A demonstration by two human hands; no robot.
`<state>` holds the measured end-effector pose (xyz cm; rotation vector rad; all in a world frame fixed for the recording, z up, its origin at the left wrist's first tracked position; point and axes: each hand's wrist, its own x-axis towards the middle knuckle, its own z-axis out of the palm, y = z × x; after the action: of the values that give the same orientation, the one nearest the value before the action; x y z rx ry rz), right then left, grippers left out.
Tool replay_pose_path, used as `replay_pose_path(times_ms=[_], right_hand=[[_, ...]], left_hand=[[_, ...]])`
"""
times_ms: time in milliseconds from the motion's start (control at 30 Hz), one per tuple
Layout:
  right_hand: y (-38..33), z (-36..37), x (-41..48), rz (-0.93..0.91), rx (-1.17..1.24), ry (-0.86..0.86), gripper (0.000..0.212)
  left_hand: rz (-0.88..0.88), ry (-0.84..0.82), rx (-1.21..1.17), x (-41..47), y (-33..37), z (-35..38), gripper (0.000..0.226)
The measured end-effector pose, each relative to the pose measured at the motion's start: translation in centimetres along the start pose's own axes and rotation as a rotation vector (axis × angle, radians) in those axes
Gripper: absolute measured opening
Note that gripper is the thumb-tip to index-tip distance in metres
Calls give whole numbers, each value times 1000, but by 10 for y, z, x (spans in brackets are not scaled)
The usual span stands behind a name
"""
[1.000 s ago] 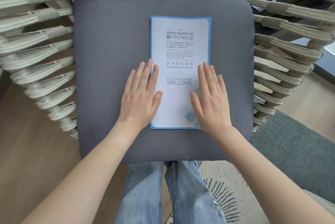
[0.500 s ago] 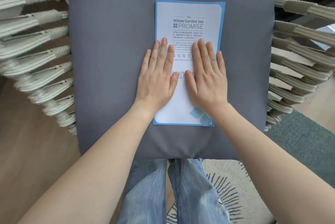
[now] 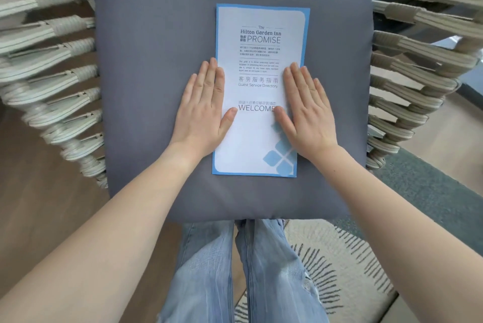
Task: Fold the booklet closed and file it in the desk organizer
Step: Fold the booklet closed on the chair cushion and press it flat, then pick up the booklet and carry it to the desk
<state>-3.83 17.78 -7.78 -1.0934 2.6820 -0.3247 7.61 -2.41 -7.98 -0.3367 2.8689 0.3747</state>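
Observation:
The booklet [image 3: 258,61], white with a blue border and printed cover text, lies folded closed and flat on a grey seat cushion [image 3: 156,61]. My left hand [image 3: 203,111] rests palm down over the booklet's left edge, partly on the cushion. Over the right edge, my right hand [image 3: 305,111] lies flat the same way. Both hands have straight fingers and grip nothing. No desk organizer is in view.
The cushion sits in a woven rope chair whose armrests [image 3: 52,74] rise on the left and on the right [image 3: 418,61]. My legs in jeans [image 3: 235,270] are below the cushion's front edge. A patterned rug [image 3: 339,270] and wooden floor [image 3: 39,218] lie beneath.
Both hands have slid outward from the booklet's middle to its left and right edges, uncovering the cover text. The booklet has stayed flat on the cushion.

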Motion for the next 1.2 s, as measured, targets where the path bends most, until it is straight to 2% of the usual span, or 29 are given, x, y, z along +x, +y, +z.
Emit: replay_pose_path(times_ms=[133,233,367,500,667,767,867,1067,1200], right_hand=[[-1,-33,-9,151,213,-20,70],[-6,-42,-23,207,248,-58,76],[-28,-40,-25,376,477,-102,83],[-39,-38,-22,529,634,-44,75],[-37,-55,-26,697,998,-88,58],[-46,-81,-36,711,1113,-139,55],[-73,-135,-48,663,1149,-119,52],[-141,-289,-73,529,1145,59,51],[-180,-392,-87,368,1179,132,52]], left_hand=[[-112,-27,-194,-13,5,-30,69],[-184,-77,-340,-23,11,-40,72],[-281,-21,-562,-21,22,-43,68],[-422,-5,-972,-23,27,-36,59],[-537,-102,-1243,-32,20,-50,65],[-567,-122,-1345,-48,22,-80,64],[-637,-97,-1460,-74,37,-132,63],[-532,125,-1356,-131,79,-278,63],[-463,346,-1308,-175,101,-373,65]])
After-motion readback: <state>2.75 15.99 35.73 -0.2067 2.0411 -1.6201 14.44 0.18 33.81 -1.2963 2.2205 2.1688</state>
